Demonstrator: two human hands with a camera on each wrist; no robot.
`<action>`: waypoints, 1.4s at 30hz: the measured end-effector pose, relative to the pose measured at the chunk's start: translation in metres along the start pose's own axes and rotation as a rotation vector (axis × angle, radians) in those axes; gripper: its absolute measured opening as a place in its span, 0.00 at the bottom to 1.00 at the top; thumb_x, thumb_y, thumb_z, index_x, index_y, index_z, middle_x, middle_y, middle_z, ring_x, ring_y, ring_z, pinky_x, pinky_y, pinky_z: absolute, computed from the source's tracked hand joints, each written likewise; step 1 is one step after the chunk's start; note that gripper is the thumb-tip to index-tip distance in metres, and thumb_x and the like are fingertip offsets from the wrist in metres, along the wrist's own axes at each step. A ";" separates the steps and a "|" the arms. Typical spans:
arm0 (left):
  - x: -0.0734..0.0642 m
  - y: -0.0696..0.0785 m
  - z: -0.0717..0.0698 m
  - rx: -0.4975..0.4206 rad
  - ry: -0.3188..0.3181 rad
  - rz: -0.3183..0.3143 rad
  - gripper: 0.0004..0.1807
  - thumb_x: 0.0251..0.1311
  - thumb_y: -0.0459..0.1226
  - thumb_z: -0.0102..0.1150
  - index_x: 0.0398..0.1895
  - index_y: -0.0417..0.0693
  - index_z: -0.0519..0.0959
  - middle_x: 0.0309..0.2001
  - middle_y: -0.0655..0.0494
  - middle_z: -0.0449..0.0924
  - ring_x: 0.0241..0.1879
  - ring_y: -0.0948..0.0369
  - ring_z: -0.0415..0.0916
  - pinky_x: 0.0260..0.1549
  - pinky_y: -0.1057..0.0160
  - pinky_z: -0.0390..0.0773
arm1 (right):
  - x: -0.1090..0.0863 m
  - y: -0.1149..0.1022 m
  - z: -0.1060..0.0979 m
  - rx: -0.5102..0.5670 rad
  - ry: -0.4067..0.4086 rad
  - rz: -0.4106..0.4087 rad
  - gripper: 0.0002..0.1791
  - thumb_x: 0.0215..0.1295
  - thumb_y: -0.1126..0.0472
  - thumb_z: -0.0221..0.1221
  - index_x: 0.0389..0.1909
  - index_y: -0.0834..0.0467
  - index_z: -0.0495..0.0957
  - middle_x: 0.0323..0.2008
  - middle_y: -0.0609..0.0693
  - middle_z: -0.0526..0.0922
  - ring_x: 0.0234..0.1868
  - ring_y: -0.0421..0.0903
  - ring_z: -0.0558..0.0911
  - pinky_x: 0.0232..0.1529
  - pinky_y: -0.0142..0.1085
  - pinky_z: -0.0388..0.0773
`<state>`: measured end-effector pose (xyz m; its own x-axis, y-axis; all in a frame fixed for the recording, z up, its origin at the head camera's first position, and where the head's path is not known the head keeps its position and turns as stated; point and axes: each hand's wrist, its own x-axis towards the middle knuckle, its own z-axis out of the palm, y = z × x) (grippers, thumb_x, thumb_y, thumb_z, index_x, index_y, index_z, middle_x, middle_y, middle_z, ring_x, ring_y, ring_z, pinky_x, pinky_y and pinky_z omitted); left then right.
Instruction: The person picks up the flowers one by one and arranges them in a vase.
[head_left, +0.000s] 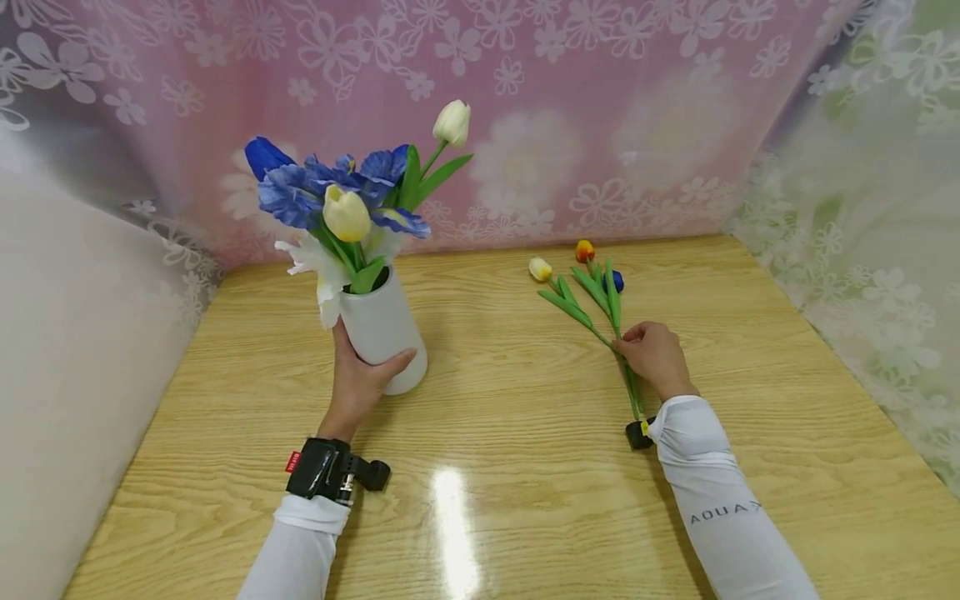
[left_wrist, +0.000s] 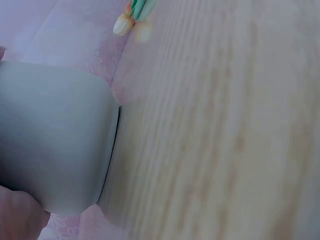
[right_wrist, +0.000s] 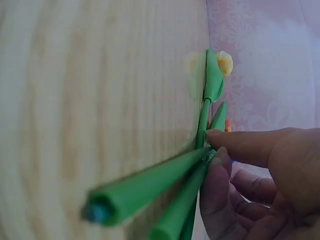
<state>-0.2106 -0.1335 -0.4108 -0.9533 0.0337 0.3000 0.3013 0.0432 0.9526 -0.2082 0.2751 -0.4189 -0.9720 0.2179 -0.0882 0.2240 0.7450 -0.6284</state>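
My left hand (head_left: 356, 385) grips a white vase (head_left: 384, 329) on the left of the table, the thumb lying across its front. Blue and white artificial flowers (head_left: 288, 196) and two cream tulips (head_left: 347, 215) fill the vase. In the left wrist view the vase's base (left_wrist: 102, 150) is at the tabletop. To the right lie three artificial tulips: a pale yellow one (head_left: 540, 268), an orange-red one (head_left: 585, 251) and a blue one (head_left: 614, 281). My right hand (head_left: 657, 358) pinches among their green stems (right_wrist: 150, 180) between thumb and index finger; which stem is hard to tell.
The wooden table (head_left: 495, 400) reaches back to a pink floral curtain (head_left: 540, 167). A pale patterned curtain (head_left: 885, 275) borders the right side, and a white surface (head_left: 82, 358) the left. Black camera mounts (head_left: 322, 468) sit at both wrists.
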 end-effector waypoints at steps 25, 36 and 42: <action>-0.001 0.001 0.000 -0.009 -0.016 0.002 0.52 0.49 0.29 0.70 0.72 0.51 0.47 0.59 0.48 0.61 0.54 0.55 0.63 0.53 0.52 0.63 | -0.008 0.003 -0.012 0.152 0.045 0.040 0.20 0.70 0.56 0.52 0.52 0.69 0.76 0.35 0.62 0.82 0.23 0.47 0.83 0.28 0.35 0.79; -0.001 0.003 -0.001 -0.005 -0.011 -0.031 0.52 0.49 0.29 0.70 0.72 0.49 0.46 0.60 0.47 0.60 0.55 0.54 0.62 0.53 0.52 0.63 | -0.018 -0.031 -0.035 0.311 0.179 -0.064 0.24 0.70 0.49 0.53 0.53 0.65 0.77 0.42 0.59 0.78 0.31 0.40 0.79 0.31 0.34 0.81; -0.002 0.004 -0.001 0.021 -0.005 -0.049 0.52 0.50 0.31 0.70 0.72 0.49 0.45 0.61 0.46 0.59 0.57 0.53 0.61 0.55 0.50 0.62 | -0.015 -0.048 -0.035 0.376 0.299 -0.111 0.22 0.68 0.49 0.56 0.51 0.64 0.79 0.41 0.59 0.80 0.30 0.36 0.79 0.30 0.33 0.80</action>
<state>-0.2080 -0.1340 -0.4075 -0.9668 0.0356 0.2530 0.2548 0.0655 0.9648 -0.2013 0.2584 -0.3601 -0.9131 0.3627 0.1864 0.0255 0.5070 -0.8616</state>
